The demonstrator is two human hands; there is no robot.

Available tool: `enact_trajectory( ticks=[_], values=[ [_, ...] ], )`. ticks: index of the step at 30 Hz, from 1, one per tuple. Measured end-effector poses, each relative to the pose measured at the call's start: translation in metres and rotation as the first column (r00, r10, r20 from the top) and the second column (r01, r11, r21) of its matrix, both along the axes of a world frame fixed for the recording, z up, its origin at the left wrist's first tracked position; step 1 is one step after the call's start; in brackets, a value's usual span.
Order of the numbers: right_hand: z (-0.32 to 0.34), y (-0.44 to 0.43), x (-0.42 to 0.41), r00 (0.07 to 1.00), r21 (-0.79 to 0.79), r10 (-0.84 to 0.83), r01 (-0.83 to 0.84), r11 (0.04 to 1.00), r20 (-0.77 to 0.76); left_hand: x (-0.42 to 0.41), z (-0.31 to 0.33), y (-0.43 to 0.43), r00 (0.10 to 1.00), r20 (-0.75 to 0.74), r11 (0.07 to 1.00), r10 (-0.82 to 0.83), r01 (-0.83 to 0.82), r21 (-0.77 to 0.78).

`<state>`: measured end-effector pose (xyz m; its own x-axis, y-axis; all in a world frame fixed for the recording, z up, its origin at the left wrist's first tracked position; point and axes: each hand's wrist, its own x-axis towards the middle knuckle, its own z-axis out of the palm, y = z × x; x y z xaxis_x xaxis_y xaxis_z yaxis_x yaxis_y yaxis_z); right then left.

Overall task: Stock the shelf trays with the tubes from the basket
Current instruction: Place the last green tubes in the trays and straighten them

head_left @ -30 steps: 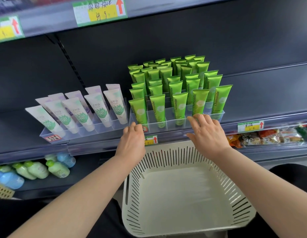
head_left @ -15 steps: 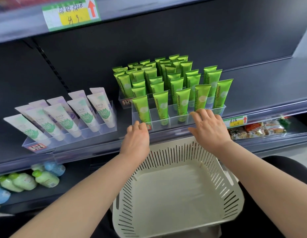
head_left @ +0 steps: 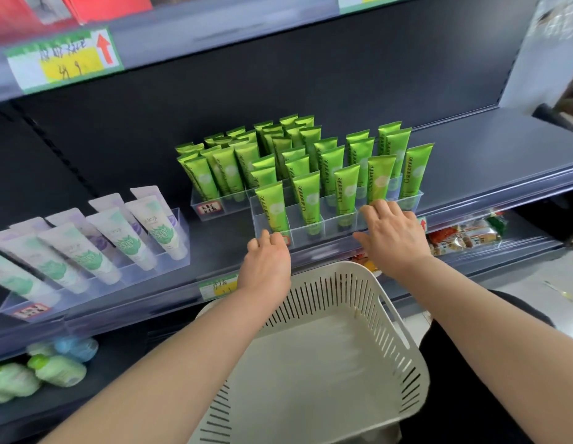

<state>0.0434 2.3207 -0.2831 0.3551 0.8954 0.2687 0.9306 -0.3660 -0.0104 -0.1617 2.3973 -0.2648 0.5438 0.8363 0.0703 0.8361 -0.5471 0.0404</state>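
A clear front tray (head_left: 330, 226) of green Chamomile tubes (head_left: 306, 195) stands at the shelf's front edge. My left hand (head_left: 266, 265) has its fingers curled against the tray's front left corner. My right hand (head_left: 391, 236) lies with spread, nearly straight fingers over the tray's front wall near its right end. Behind and to the left stands a second clear tray (head_left: 211, 209), also filled with green tubes. The white slotted basket (head_left: 394, 318) sits below my arms, and no tubes show inside it.
To the left, a clear tray (head_left: 171, 261) holds leaning white and lilac tubes (head_left: 131, 242). Price labels (head_left: 218, 288) line the shelf edge. Green and blue bottles (head_left: 56, 370) lie on the lower shelf, snack packs (head_left: 464, 235) at lower right. An upper shelf overhangs.
The front tray of green tubes has slid to the right under both hands, uncovering the second tray's left part and label. My view has swung right and up.
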Motion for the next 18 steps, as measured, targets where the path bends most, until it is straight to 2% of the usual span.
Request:
enact_trajectory(
  ticks=[18],
  values=[
    [-0.003,-0.005,0.043,0.983,0.028,-0.177,0.179,0.983,-0.055,0.077,0.007,-0.007,0.99,-0.049,0.991,-0.132,0.133,0.017]
  ],
)
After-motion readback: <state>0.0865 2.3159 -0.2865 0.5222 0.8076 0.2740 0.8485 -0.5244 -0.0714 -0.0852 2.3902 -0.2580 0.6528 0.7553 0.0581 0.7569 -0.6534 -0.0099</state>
